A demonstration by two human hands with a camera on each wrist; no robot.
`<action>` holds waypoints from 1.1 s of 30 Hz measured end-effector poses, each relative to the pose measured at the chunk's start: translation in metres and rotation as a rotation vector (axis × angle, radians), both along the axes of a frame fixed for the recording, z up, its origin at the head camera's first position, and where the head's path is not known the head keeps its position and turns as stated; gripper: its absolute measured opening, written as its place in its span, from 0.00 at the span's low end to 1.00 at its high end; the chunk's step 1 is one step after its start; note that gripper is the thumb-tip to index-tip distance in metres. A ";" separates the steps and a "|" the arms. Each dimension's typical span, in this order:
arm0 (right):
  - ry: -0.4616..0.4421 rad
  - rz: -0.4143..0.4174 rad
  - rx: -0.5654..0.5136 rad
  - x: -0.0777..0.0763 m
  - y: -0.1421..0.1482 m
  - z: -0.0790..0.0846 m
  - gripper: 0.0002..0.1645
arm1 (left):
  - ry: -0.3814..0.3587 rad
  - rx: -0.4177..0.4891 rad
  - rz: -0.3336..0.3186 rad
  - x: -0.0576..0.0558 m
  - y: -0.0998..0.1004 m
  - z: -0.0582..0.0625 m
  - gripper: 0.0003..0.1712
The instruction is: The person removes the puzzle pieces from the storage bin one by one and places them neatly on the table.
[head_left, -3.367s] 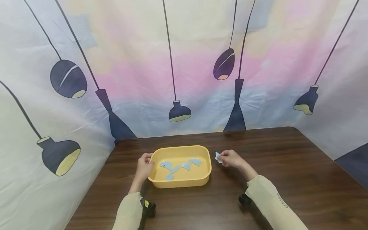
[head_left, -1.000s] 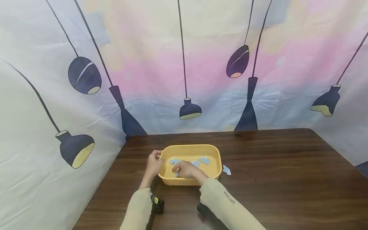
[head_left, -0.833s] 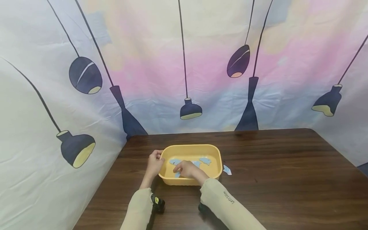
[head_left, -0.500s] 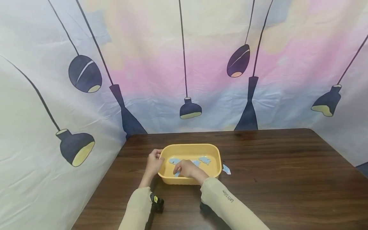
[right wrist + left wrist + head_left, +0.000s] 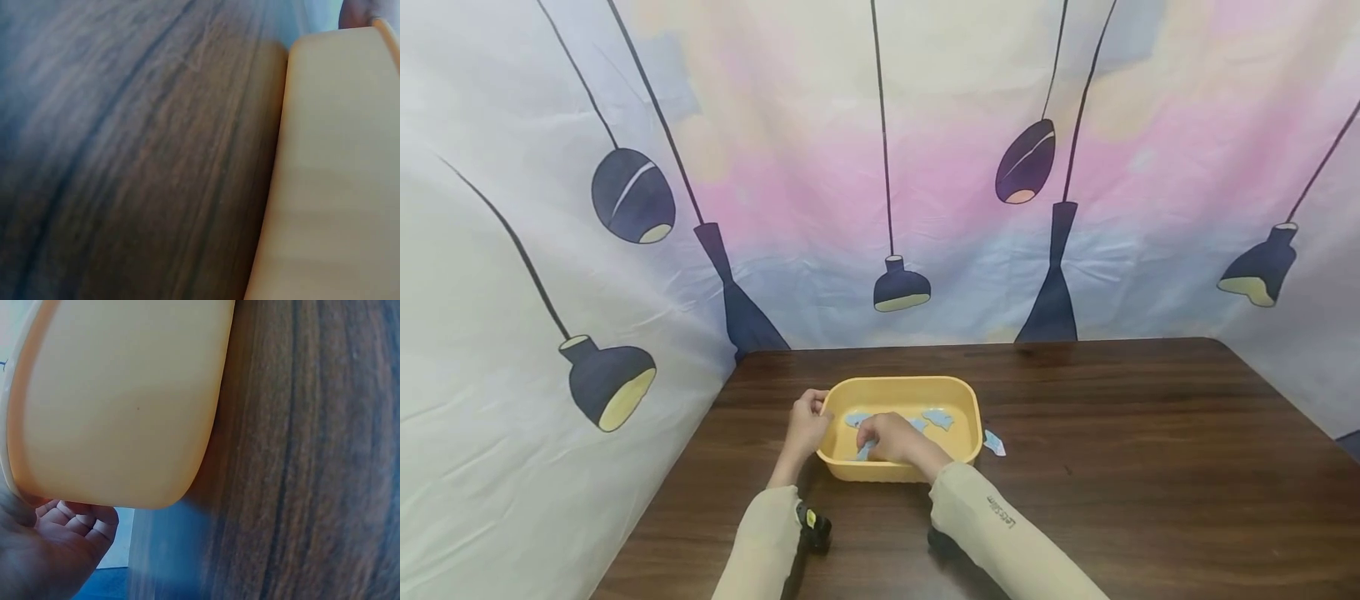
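Observation:
A yellow plastic tray (image 5: 898, 472) rests on the table with several light-blue, irregular paper scraps inside. My left hand (image 5: 807, 425) grips its left rim, with the thumb on the inner side; the left wrist view shows the curled fingers (image 5: 84, 522) against the outer wall. Over the tray floor, my right hand (image 5: 893, 439) reaches in and pinches a light-blue scrap (image 5: 863, 452) near the front left. Other scraps lie at the back left (image 5: 855, 418) and back right (image 5: 937, 418) of the tray; one is partly hidden behind the right hand.
One loose scrap (image 5: 994, 442) lies on the dark wooden table (image 5: 1120, 467) just right of the tray. Behind the table hangs a cloth (image 5: 820, 308) printed with lamps. A small black device (image 5: 815, 531) sits on the left wrist.
My right hand has put its scrap down right of the tray and moved left into it. A front-left scrap is now raised at its fingertips. The left hand keeps its grip.

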State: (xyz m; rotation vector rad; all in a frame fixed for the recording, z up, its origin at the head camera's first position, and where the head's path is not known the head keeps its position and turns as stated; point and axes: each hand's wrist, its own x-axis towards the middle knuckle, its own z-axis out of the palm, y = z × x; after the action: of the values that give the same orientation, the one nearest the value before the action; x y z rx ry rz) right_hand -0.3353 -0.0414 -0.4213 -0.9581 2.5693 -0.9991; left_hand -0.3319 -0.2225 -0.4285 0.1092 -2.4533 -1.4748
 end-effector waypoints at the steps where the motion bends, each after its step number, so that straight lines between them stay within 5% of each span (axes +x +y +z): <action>1: -0.012 -0.015 -0.026 0.001 0.001 0.000 0.08 | 0.004 -0.001 -0.002 -0.001 0.000 -0.001 0.20; 10: -0.121 -0.146 -0.338 0.003 0.012 0.010 0.13 | 0.030 -0.056 0.021 0.006 -0.018 -0.001 0.20; 21: -0.074 -0.458 -0.562 -0.006 0.077 0.029 0.13 | 0.002 -0.080 0.001 0.003 -0.015 0.001 0.20; 33: -0.080 -0.718 -0.611 -0.013 0.165 0.004 0.15 | 0.007 -0.069 -0.046 -0.003 -0.006 0.001 0.21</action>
State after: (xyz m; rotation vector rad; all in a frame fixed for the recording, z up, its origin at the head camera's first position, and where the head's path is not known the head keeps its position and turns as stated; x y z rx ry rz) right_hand -0.3484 0.1237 -0.4173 -0.0245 2.6090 -2.0256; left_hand -0.3352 -0.2290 -0.4275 0.0348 -2.5138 -1.4051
